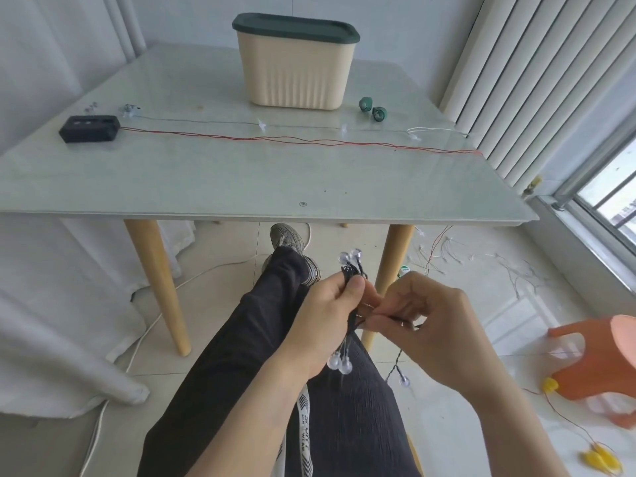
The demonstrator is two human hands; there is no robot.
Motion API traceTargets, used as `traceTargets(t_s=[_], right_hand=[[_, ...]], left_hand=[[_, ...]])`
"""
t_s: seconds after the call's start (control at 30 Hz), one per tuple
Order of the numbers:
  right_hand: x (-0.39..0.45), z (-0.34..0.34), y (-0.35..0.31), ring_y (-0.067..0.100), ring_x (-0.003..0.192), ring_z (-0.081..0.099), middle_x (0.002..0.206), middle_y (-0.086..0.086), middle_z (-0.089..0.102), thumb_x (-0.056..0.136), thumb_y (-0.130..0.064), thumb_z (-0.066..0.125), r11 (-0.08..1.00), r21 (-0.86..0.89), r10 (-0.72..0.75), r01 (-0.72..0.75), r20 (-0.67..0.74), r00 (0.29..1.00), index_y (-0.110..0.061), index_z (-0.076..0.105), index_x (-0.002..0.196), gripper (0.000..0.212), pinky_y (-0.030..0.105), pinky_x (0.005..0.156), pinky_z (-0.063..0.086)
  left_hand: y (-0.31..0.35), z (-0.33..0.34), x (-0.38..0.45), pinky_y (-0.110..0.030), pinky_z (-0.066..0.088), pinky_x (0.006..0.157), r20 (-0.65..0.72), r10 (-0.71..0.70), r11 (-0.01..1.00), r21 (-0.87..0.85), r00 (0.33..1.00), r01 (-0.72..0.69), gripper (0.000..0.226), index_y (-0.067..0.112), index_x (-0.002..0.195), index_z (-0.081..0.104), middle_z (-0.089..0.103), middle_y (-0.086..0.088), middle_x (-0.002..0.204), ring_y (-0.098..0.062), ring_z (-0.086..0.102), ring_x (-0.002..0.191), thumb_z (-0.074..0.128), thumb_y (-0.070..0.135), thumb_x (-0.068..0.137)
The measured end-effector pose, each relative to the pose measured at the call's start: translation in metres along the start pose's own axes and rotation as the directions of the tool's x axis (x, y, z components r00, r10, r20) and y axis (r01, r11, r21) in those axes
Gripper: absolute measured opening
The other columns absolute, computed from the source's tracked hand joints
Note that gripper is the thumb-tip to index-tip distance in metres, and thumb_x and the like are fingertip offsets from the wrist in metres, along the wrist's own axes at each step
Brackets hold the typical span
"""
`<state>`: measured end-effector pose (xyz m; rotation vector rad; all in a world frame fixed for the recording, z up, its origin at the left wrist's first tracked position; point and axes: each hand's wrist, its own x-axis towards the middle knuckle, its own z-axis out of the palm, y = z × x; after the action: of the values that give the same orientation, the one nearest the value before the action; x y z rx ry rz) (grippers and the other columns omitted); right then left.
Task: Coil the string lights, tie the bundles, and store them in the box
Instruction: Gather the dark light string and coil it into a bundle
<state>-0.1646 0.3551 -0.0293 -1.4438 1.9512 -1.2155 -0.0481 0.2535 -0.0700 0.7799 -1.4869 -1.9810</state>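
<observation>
My left hand (327, 315) grips a coiled bundle of dark-wired string lights (349, 270) over my lap; clear bulbs stick out above the fist and hang below it (339, 363). My right hand (430, 318) pinches the dark wire just right of the bundle, and a loose end with a bulb (404, 381) dangles under it. The cream box with a dark green lid (296, 60) stands shut at the back of the table. Two green tie rolls (373, 110) lie to its right. Another light string with red wire (275, 139) stretches across the table from a black battery case (90, 128).
The glass table (241, 180) has wooden legs (161, 287) in front of my knees. More light strings lie tangled on the floor at the right (481, 263). An orange stool (599, 359) and yellow bulbs (600, 459) sit at the lower right. A white cable (144, 335) runs along the floor.
</observation>
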Motion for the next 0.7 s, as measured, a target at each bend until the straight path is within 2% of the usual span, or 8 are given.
traceTargets(t_s=[0.17,0.3,0.4,0.47,0.53,0.57,0.63,0.7], right_hand=[[0.006,-0.003,0.0,0.003,0.052,0.054,0.06,-0.014,0.067,0.076,-0.002,0.083,0.997,-0.072,-0.026,0.023,-0.037,0.999,-0.023,0.062,0.065,0.032,0.013,0.052,0.042],[0.013,-0.007,0.003,0.011,0.055,0.053,0.071,-0.011,0.07,0.073,-0.012,0.087,0.994,-0.101,-0.055,0.051,-0.04,0.998,-0.037,0.058,0.062,0.04,0.029,0.057,0.05],[0.019,-0.01,0.011,0.019,0.062,0.061,0.077,-0.004,0.069,0.069,-0.036,0.089,0.996,-0.05,-0.079,0.078,-0.01,0.997,-0.032,0.061,0.07,0.028,0.038,0.063,0.055],[0.021,-0.013,0.016,0.027,0.067,0.063,0.077,0.003,0.068,0.067,-0.061,0.082,0.999,0.04,-0.024,0.021,0.079,0.997,-0.022,0.065,0.079,0.044,0.048,0.066,0.056],[0.021,-0.014,0.02,0.033,0.07,0.062,0.078,0.01,0.068,0.066,-0.071,0.077,0.99,0.132,0.02,-0.044,0.18,0.983,-0.014,0.065,0.083,0.06,0.054,0.069,0.052],[0.02,-0.013,0.021,0.033,0.071,0.061,0.078,0.01,0.067,0.069,-0.069,0.077,0.988,0.145,0.016,-0.049,0.215,0.977,-0.015,0.064,0.083,0.057,0.054,0.07,0.052],[0.021,-0.011,0.022,0.032,0.073,0.062,0.078,0.005,0.066,0.078,-0.05,0.077,0.995,0.104,-0.016,-0.008,0.227,0.974,-0.021,0.063,0.082,0.033,0.051,0.075,0.054],[0.023,-0.01,0.026,0.021,0.073,0.064,0.076,-0.004,0.068,0.084,-0.03,0.074,1.0,0.004,-0.022,0.021,0.2,0.979,-0.026,0.061,0.082,0.014,0.039,0.075,0.055]], left_hand=[[-0.003,0.008,-0.004,-0.024,0.039,0.047,0.079,-0.036,0.989,0.146,0.996,0.024,0.037,0.009,0.077,0.055,0.058,-0.008,0.054,-0.018,0.045,0.041,0.037,0.022,0.108],[0.0,0.005,-0.002,-0.018,0.017,0.038,0.108,-0.138,0.989,0.064,0.984,0.132,0.041,0.011,0.07,0.044,0.028,0.002,0.051,-0.008,0.017,0.041,0.035,0.024,0.108],[0.003,-0.002,-0.002,-0.019,0.01,0.037,0.121,-0.201,0.98,0.032,0.972,0.199,0.044,0.015,0.063,0.048,0.021,0.002,0.054,-0.009,0.012,0.044,0.04,0.024,0.106],[0.005,-0.007,-0.003,-0.02,0.007,0.038,0.134,-0.23,0.97,-0.048,0.964,0.238,0.044,0.016,0.063,0.048,0.02,0.004,0.054,-0.008,0.011,0.045,0.041,0.026,0.105],[0.005,-0.008,-0.003,-0.021,0.006,0.039,0.156,-0.244,0.95,-0.16,0.957,0.268,0.046,0.018,0.061,0.047,0.02,0.006,0.052,-0.006,0.012,0.042,0.041,0.028,0.105],[0.004,-0.008,-0.002,-0.022,0.006,0.04,0.167,-0.252,0.935,-0.213,0.953,0.284,0.045,0.018,0.061,0.048,0.02,0.006,0.052,-0.006,0.013,0.041,0.041,0.029,0.104],[0.002,-0.006,-0.001,-0.022,0.007,0.04,0.197,-0.275,0.896,-0.302,0.941,0.325,0.04,0.018,0.063,0.048,0.021,0.005,0.052,-0.006,0.015,0.038,0.043,0.034,0.1],[0.003,-0.006,-0.002,-0.02,0.012,0.038,0.235,-0.28,0.861,-0.368,0.931,0.351,0.033,0.018,0.066,0.048,0.025,0.005,0.051,-0.007,0.018,0.035,0.048,0.038,0.093]])
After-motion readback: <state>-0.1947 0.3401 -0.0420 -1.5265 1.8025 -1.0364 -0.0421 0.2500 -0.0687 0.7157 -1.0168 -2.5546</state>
